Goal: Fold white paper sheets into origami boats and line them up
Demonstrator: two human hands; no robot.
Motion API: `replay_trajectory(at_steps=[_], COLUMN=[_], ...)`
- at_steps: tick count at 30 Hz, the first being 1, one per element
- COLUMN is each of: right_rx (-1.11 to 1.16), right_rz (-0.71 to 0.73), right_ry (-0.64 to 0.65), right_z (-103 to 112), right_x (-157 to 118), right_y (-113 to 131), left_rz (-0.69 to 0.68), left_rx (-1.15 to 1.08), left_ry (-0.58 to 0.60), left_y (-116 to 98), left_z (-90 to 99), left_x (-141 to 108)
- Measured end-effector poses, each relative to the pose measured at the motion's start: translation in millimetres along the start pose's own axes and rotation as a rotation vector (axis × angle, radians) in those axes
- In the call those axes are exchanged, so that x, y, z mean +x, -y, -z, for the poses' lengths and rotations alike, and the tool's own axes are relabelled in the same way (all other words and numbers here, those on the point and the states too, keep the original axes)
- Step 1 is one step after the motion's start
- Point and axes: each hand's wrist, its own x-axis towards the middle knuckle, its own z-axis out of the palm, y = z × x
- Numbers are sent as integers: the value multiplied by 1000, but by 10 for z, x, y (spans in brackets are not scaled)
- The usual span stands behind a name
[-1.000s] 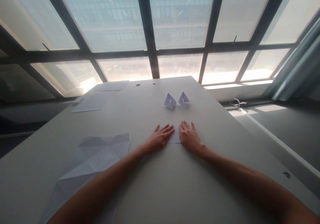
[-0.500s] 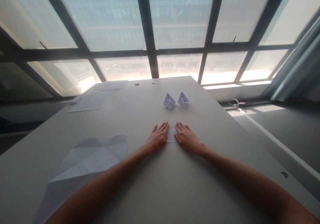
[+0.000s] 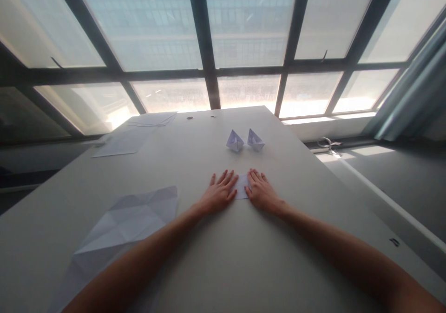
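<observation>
A small folded white paper (image 3: pixel 241 187) lies flat on the white table (image 3: pixel 258 252) between my hands. My left hand (image 3: pixel 219 192) is spread palm down at the paper's left edge, its fingertips touching or just beside it. Flat on the paper's right side rests my right hand (image 3: pixel 261 191), fingers stretched forward and the thumb out to the left. Neither hand grasps anything. Beyond them stand two small folded paper shapes, one on the left (image 3: pixel 235 142) and one on the right (image 3: pixel 255 140).
A large creased sheet (image 3: pixel 128 217) lies at the left, partly under my left forearm. More white sheets (image 3: pixel 121 141) are at the table's far left. Large windows rise behind the table. A small dark object (image 3: pixel 394 242) sits near the right edge.
My left hand has shifted slightly left and its fingers have spread wider, uncovering more of the small paper. My right hand remains nearly in place on the paper.
</observation>
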Motion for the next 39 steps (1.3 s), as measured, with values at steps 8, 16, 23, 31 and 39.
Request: replay_trajectory(at_steps=[8, 16, 23, 31, 39], right_rx=[17, 59, 92, 94, 150], right_rz=[139, 176, 162, 105, 50], right_ry=[33, 59, 75, 102, 173], right_z=[17, 52, 53, 57, 93], right_x=[17, 34, 46, 61, 108], right_y=[17, 2, -8, 13, -12], left_rz=[-183, -209, -211, -215, -224], left_rx=[-77, -103, -107, -58, 3], left_ry=[19, -6, -21, -11, 20], left_y=[-11, 4, 2, -6, -39], left_z=[82, 65, 96, 112, 167], left_x=[1, 13, 12, -8, -31])
